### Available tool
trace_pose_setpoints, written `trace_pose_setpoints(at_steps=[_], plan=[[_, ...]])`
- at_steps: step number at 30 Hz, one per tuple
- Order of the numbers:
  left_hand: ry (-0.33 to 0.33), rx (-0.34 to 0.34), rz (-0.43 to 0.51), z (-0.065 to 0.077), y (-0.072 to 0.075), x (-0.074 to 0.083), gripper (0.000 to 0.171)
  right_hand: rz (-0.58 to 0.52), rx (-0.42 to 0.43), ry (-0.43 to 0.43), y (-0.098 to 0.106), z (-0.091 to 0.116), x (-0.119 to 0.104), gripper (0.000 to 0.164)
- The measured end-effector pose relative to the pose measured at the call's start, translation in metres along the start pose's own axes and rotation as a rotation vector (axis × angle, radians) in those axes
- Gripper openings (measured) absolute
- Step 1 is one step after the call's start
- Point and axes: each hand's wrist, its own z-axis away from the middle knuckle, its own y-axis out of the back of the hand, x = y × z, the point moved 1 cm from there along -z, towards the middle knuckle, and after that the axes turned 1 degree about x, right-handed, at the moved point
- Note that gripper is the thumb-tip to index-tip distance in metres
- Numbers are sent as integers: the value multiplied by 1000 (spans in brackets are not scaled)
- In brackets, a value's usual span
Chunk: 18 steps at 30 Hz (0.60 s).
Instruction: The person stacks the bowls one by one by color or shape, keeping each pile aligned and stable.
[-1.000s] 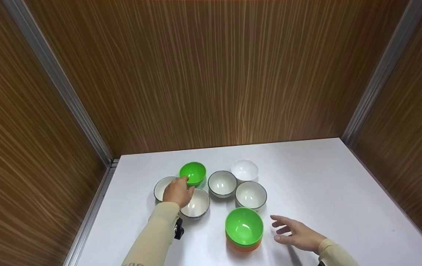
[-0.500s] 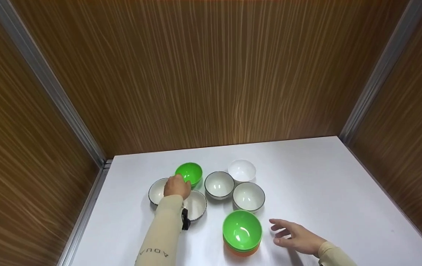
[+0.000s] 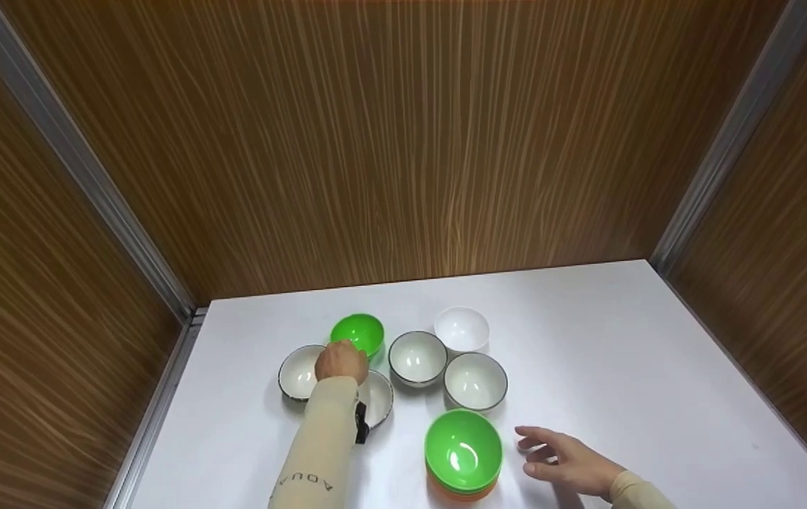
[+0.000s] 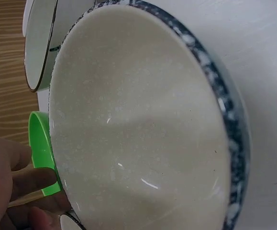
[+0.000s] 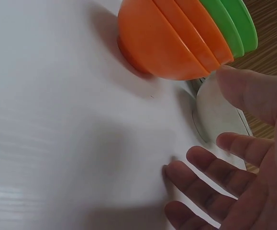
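Over the last second the left hand (image 3: 342, 362) has shifted right, uncovering more of the left bowl (image 3: 296, 375), and its fingers have dipped by the near rim of the green bowl (image 3: 358, 331). Whether they grip it cannot be told. That bowl sits just far and right of the left bowl, well apart from the near stack (image 3: 463, 454), so it seems not yet lifted. The right hand (image 3: 573, 463) stays just right of the stack, fingers loosely spread, holding nothing.

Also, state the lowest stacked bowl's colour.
The lowest bowl is orange, clearest in the right wrist view.
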Motion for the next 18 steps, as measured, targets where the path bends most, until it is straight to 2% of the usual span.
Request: trace_pose_setpoints(at_steps=[12,18], plan=[[-35,6,-34,-11,-16,4,23,-2,5,-6,0,-4,7,52],[-42,18,13,-15,-16,6,10,-8,18,5,1,-4,8,50]])
